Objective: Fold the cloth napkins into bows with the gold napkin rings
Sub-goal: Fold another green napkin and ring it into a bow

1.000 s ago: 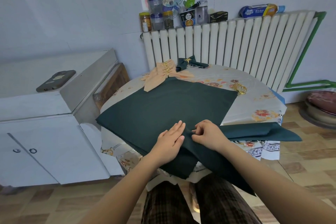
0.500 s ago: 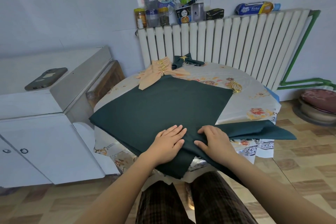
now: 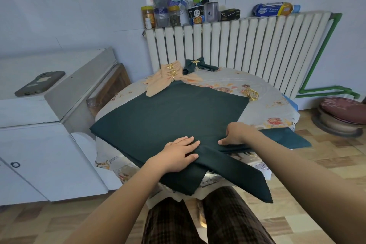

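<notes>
Round table [image 3: 263, 105] under a floral plastic cover, set against a white ribbed radiator [image 3: 247, 45]. A large dark green cloth napkin [image 3: 168, 117] lies spread flat over most of the tabletop, its near corner hanging over the table edge toward the person's lap.

Left hand [image 3: 178, 154] rests palm down on the near part of the napkin, fingers straight and close together, thumb out to the side, pressing the fabric flat. Right hand [image 3: 237, 133] sits just beside it to the right, fingers curled down over a folded edge of the green cloth, thumb tucked against the fold; it grips the fabric. A long folded band of the same green runs from between the hands down off the table edge, and another stretch trails right past the right wrist.

Far side of the table: a peach cloth napkin [image 3: 164, 81] gathered with gold rings, touching the green napkin's far corner, and a finished dark green bow [image 3: 198, 65] with a gold ring just behind it. A loose cluster of gold napkin rings [image 3: 251, 93] lies near the napkin's right corner.

A dark phone [image 3: 39, 83] lies on the white cabinet [image 3: 39, 140] at left
</notes>
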{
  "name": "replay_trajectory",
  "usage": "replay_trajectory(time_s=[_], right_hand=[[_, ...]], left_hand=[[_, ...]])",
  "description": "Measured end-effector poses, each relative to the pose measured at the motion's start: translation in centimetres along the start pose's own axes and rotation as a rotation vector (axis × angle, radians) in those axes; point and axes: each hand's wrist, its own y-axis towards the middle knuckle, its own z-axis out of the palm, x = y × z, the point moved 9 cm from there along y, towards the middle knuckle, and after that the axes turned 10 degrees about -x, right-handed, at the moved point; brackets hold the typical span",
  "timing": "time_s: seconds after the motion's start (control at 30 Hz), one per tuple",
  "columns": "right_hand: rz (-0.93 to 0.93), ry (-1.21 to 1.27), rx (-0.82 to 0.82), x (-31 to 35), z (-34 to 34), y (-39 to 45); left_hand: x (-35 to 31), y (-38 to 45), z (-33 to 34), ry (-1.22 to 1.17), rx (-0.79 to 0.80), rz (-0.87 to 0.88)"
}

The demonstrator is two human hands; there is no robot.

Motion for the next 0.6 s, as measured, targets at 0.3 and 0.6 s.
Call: replay_trajectory(time_s=[0.3,0.6], right_hand=[[-0.003,0.19,-0.025,2.2,-0.7,-0.2],[0.383,0.977,0.216,1.6,1.3,-2.2]], left_hand=[[0.0,0.2,-0.4,0.059,0.0,0.024],[-0.2,1.8,-1.7,-0.201,-0.017,-0.029]])
